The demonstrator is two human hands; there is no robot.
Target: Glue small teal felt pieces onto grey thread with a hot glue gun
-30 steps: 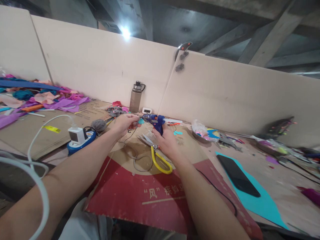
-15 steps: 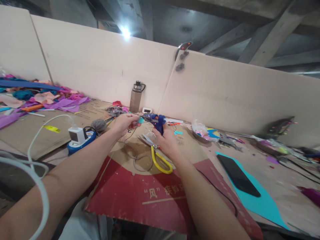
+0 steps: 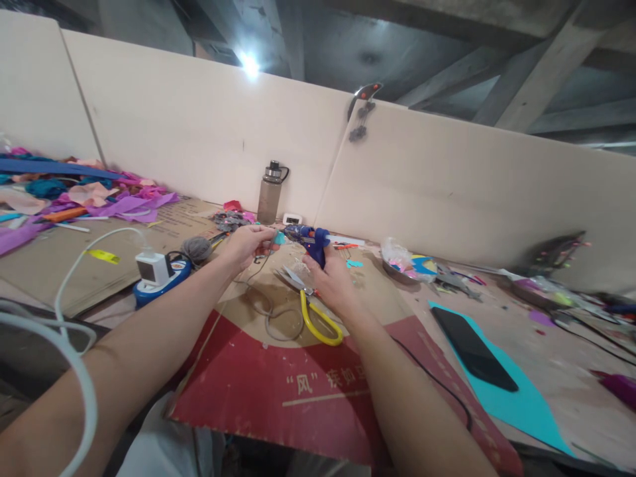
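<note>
My right hand [image 3: 332,275] is wrapped round the grip of a blue hot glue gun [image 3: 315,250], which points left and has a white glue stick [image 3: 346,240] out of its back. Between the fingertips of my left hand [image 3: 250,245] is a small turquoise piece [image 3: 279,238], right by the gun's nozzle. Grey yarn [image 3: 258,306] trails from below my left hand and curls on the cardboard. Yellow-handled scissors [image 3: 320,320] lie just below the glue gun, blades pointing up and left.
Red and brown cardboard [image 3: 278,411] covers the table before me. A bottle [image 3: 269,193] stands at the wall. To the left are a charger on a blue power strip [image 3: 163,281], a yarn ball [image 3: 197,249] and cloth scraps [image 3: 99,192]. A phone [image 3: 472,346] lies on turquoise sheet at right.
Almost nothing differs. Both hands stay in place, with the turquoise piece at the glue gun's nozzle and only a very slight shift of it.
</note>
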